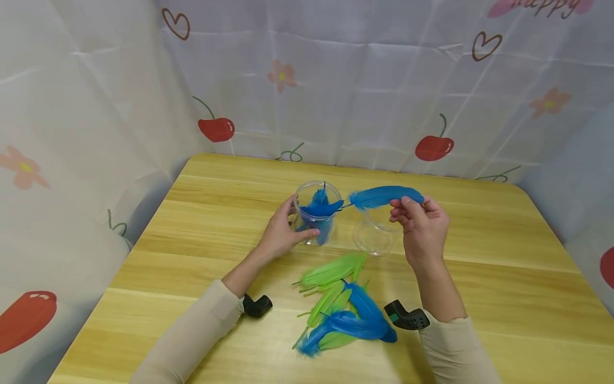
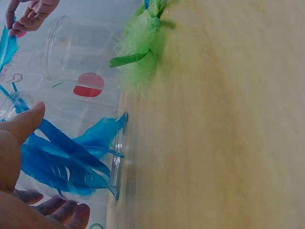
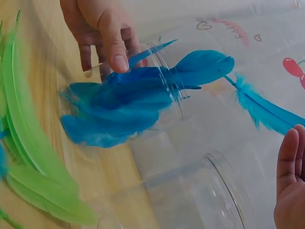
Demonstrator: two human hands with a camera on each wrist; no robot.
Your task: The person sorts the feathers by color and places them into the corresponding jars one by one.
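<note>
My left hand (image 1: pixel 280 232) holds a clear plastic jar (image 1: pixel 312 241) upright on the table, thumb on the near side and fingers around it. Several blue feathers (image 3: pixel 114 105) stand inside the jar, some poking past its rim. My right hand (image 1: pixel 426 229) pinches a blue feather (image 1: pixel 386 197) near its broad tip, to the right of that jar. The feather's quill end points left, close to the jar mouth. Just below this hand stands a second clear jar (image 1: pixel 375 242), with no feathers visible in it.
Nearer the body lies a loose pile of green feathers (image 1: pixel 331 271) and blue feathers (image 1: pixel 360 324) on the wooden table (image 1: pixel 216 213). Dark wrist devices show at both sleeves. A patterned cloth (image 1: pixel 355 80) hangs behind the table.
</note>
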